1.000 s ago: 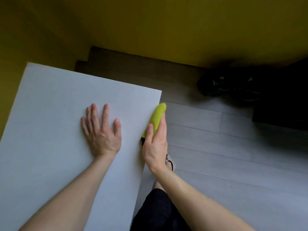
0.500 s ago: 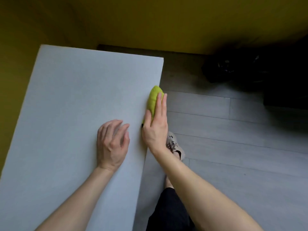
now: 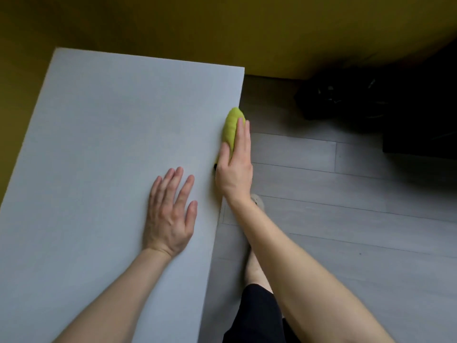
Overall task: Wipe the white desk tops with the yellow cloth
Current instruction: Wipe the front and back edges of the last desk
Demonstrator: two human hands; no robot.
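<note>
**Yellow cloth on the edge of the white worktop**

The yellow cloth (image 3: 231, 125) is bunched up in a soft roll. It sits right on the right-hand edge of the white worktop (image 3: 111, 132), near the far corner. The right hand (image 3: 233, 174) lies over it with straight fingers and pushes it against the edge. The thumb lies on the top side and the fingers on the outer side, so the cloth can likely rub both at once.

The left hand (image 3: 170, 214) holds nothing. It lies flat on the worktop with its fingers spread, just beside the right hand. It is probably there to lean on and to keep the worktop from moving.

A tiny black bit peeks out under the right hand. It is too small to tell what it is.

I see no words, names or labels anywhere. The dark things (image 3: 346, 100) on the grey floor (image 3: 346, 206) are too dim to read.
</note>
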